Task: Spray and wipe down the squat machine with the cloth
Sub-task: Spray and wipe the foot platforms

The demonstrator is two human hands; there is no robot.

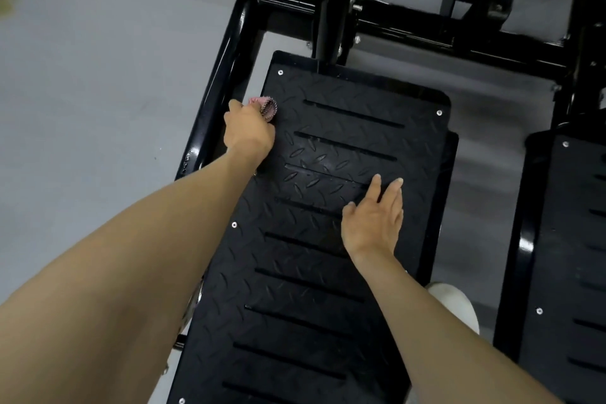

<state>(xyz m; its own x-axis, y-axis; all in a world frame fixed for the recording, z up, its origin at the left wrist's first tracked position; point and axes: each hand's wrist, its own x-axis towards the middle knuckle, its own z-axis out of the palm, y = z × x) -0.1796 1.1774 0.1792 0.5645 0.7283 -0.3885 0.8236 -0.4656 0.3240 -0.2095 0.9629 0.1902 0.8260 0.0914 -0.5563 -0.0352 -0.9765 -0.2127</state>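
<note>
On the footplate [328, 239], left hand [249, 131] gripping pink cloth [265, 106], right hand [372, 226] flat.

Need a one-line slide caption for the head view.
Left hand grips pink cloth at the left edge of the squat machine footplate; right hand open above it.

Most of the cloth [264, 105] hidden inside the left hand [248, 133]

Grey floor [98, 59] w/ black squat machine [295, 305] standing on it.
</note>
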